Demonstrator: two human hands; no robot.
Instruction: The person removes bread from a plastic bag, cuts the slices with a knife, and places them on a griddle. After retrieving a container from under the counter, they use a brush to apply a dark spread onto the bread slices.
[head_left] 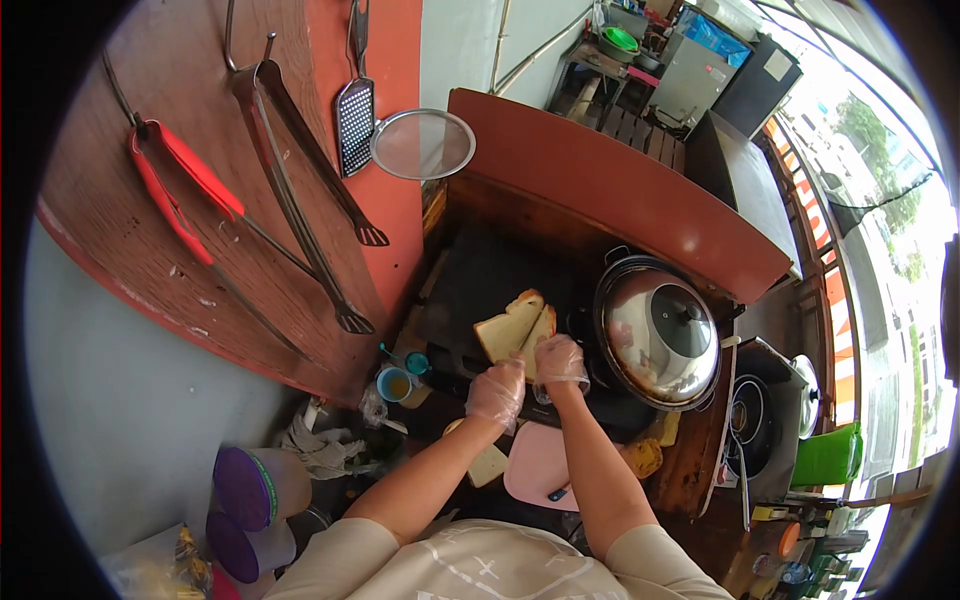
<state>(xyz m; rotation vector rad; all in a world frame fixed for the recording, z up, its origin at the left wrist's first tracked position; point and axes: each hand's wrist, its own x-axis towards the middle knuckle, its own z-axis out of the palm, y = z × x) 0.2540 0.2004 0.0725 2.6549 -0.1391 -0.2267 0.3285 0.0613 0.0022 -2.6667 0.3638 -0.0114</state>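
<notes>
Two slices of white bread are side by side over the dark griddle (475, 265), one bread slice (505, 330) to the left and another bread slice (541, 332) to the right, their edges meeting or overlapping. My left hand (497, 394), in a clear plastic glove, is closed at the lower edge of the left slice. Gloved likewise, my right hand (561, 361) grips the lower right part of the other slice. My fingertips are partly hidden. Below my hands lies a pink cutting board (535, 462), and a further piece of bread (488, 467) shows beside my left forearm.
A large pot with a domed metal lid (658, 325) stands right of the griddle. A blue cup (394, 384) sits at its left. Red-handled tongs (190, 205), metal tongs (290, 180), a grater (354, 125) and a strainer (423, 143) hang on the left. A red panel (610, 190) borders the back.
</notes>
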